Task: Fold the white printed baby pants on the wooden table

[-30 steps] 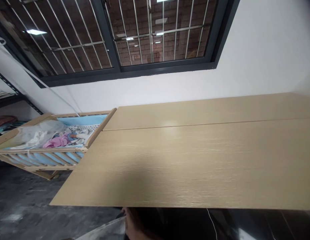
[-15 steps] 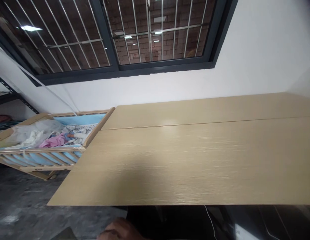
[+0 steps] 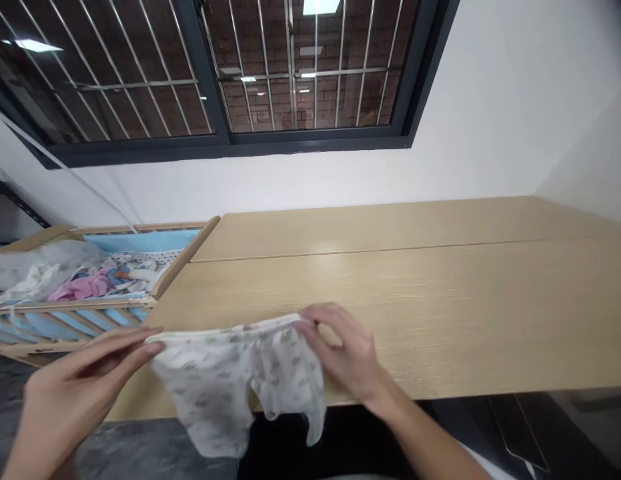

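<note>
A small pair of white baby pants (image 3: 210,380) with a faint print hangs over the front edge of the wooden table (image 3: 440,300). My left hand (image 3: 85,387) pinches the left end of the waistband between thumb and fingers. At the other end of the waistband, my right hand (image 3: 343,347) has a similar pinch. The waistband is stretched nearly straight between both hands, just above the tabletop. Both legs dangle loosely, the right one crumpled and partly folded. The garment is slightly blurred.
To the left of the table stands a wooden crib (image 3: 185,260) with a blue lining, holding a pink cloth (image 3: 85,285), other clothes and a whitish see-through bag (image 3: 50,260). Behind the table are a white wall (image 3: 310,177) and a dark-framed barred window (image 3: 310,141).
Both my hands have come up over the table's front edge with the baby pants held between them. Earlier only one blurred hand showed low in the view. The camera view has shifted slightly.
</note>
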`<state>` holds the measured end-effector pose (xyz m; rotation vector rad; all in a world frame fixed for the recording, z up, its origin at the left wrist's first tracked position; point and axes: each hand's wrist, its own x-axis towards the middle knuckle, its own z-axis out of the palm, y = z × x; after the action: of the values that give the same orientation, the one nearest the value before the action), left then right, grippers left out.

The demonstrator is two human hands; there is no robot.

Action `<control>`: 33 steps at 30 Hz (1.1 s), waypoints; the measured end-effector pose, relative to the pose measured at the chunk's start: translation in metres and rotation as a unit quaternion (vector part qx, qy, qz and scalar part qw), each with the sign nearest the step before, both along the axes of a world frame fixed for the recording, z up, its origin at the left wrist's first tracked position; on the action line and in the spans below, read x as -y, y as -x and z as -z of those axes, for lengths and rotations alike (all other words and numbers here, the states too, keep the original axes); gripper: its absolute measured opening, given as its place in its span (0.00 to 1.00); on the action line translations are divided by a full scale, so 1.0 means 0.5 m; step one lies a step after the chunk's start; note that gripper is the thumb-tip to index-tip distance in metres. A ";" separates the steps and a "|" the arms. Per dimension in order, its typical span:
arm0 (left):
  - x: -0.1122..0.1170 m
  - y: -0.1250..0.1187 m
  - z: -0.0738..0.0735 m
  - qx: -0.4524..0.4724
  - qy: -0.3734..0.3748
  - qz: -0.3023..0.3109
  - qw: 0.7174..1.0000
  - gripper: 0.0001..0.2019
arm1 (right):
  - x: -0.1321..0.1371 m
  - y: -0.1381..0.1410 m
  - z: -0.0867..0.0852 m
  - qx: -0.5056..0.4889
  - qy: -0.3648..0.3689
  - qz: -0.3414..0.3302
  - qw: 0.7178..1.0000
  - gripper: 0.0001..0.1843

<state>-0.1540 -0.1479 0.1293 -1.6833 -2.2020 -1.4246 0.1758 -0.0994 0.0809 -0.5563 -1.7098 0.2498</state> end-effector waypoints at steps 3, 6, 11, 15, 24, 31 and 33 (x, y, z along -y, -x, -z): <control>-0.079 -0.042 -0.018 0.035 0.038 0.073 0.996 0.18 | -0.067 -0.059 -0.031 0.024 0.085 0.028 0.996 0.09; -0.167 -0.074 -0.020 -0.004 0.068 0.159 0.985 0.18 | -0.148 -0.099 -0.039 0.074 0.187 0.033 0.979 0.10; -0.322 -0.112 0.021 -0.074 0.111 0.212 0.968 0.17 | -0.300 -0.120 0.004 0.158 0.242 0.073 0.955 0.11; -0.431 -0.141 0.078 -0.126 0.197 0.204 0.951 0.14 | -0.417 -0.106 0.075 0.203 0.307 0.138 0.920 0.13; -0.575 -0.201 0.162 -0.179 0.292 0.112 0.933 0.18 | -0.556 -0.066 0.177 0.226 0.393 0.271 0.849 0.12; -0.529 -0.246 0.133 -0.197 0.291 0.106 0.930 0.18 | -0.578 -0.074 0.186 0.247 0.432 0.281 0.820 0.14; -0.482 -0.277 0.112 -0.208 0.275 0.132 0.929 0.17 | -0.585 -0.086 0.177 0.246 0.440 0.268 0.821 0.16</control>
<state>-0.0153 0.0929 0.0731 -2.2510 -2.2995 -0.3881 0.2186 0.1934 -0.0074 -1.8955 -1.7704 0.5212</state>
